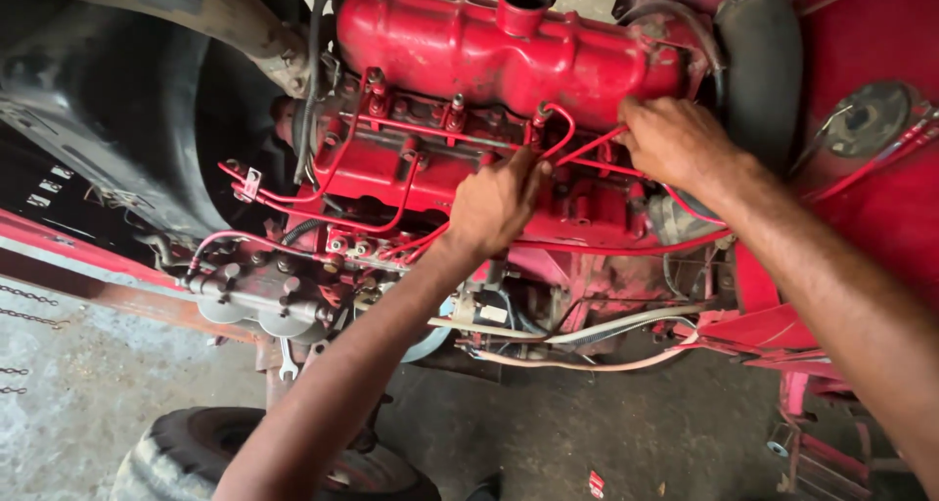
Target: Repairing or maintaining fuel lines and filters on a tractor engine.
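At the far left a large dark tyre (117, 119) fills the corner, and below it a grey injection pump (259, 296) sits on the side of the engine, with a small spanner (287, 361) hanging just beneath. Thin red fuel pipes (323, 207) run from the pump up along the red engine block (411, 168) to the injectors under the red valve cover (489, 41). The left hand (494, 207) is curled against the block, its fingertips pressed at the spot where one pipe bends into its fitting; whether it truly grips the pipe or only steadies it cannot be told. Farther right, the right hand (675, 144) is closed around the upper end of the next thin pipe, close under the cover. These pipes look like stiff, light metal tubing, probably oily and prone to kinking, so they seem best held near the end nuts rather than mid-span. Right of the hands stands a black rubber hose (768, 61) and red bodywork. The floor (606, 432) below is stained grey concrete, with a smaller wheel (186, 452) near the bottom edge; space among the parts is tight.
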